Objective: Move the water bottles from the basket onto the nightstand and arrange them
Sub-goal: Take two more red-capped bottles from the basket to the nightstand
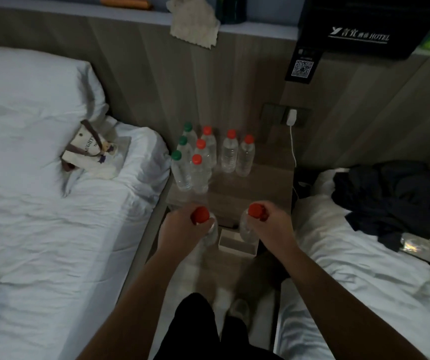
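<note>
Eight water bottles (pixel 229 154) already on nightstand (pixel 268 183), frame centre. Your left hand (pixel 180 226) and right hand (pixel 273 222) each grip a red-capped bottle (pixel 200 214); both yet to place.

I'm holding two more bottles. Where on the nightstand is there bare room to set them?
Bare wood shows on the nightstand in front of the red-capped pair, and beside them up to the charger cable. The back left is crowded: six bottles packed in two columns.
</note>
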The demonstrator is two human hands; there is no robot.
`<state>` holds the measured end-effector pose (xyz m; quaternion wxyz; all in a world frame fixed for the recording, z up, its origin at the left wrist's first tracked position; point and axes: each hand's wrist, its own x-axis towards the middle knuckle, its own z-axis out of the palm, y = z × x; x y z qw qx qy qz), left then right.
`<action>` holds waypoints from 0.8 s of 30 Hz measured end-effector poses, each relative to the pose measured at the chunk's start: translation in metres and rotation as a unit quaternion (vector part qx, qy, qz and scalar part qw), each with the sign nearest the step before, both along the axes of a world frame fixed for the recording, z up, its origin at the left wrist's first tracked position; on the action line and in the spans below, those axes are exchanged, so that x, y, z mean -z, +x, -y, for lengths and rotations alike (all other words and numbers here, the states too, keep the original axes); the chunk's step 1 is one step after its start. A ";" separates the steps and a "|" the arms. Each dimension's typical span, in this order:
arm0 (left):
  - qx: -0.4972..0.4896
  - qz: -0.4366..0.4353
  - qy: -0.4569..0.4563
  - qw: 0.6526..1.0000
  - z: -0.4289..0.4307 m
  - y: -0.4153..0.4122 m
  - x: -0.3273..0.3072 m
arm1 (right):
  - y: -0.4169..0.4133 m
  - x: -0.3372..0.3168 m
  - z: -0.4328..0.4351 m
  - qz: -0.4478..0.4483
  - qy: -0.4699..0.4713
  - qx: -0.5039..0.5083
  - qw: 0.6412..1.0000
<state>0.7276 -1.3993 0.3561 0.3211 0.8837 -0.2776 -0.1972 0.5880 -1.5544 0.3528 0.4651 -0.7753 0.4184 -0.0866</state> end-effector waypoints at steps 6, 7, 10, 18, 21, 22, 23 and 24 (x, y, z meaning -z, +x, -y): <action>0.114 0.094 0.071 0.986 0.077 0.041 0.007 | 0.030 0.017 0.049 -0.026 0.029 0.005 0.999; 0.135 0.118 0.082 0.980 0.088 0.051 0.009 | 0.036 0.020 0.055 -0.033 0.025 0.005 0.999; 0.209 0.168 0.137 0.954 0.122 0.083 0.016 | 0.059 0.027 0.073 -0.053 0.014 0.030 0.998; 0.331 0.234 0.205 0.891 0.205 0.158 0.050 | 0.131 0.050 0.116 -0.119 0.041 0.097 0.987; 0.349 0.234 0.202 0.885 0.221 0.176 0.062 | 0.153 0.062 0.128 -0.129 0.056 0.110 0.984; 0.354 0.232 0.201 0.883 0.226 0.181 0.066 | 0.160 0.065 0.133 -0.134 0.058 0.112 0.983; 0.357 0.229 0.199 0.883 0.229 0.185 0.069 | 0.167 0.070 0.137 -0.135 0.057 0.113 0.983; 0.358 0.225 0.201 0.884 0.232 0.188 0.073 | 0.172 0.072 0.140 -0.137 0.059 0.117 0.982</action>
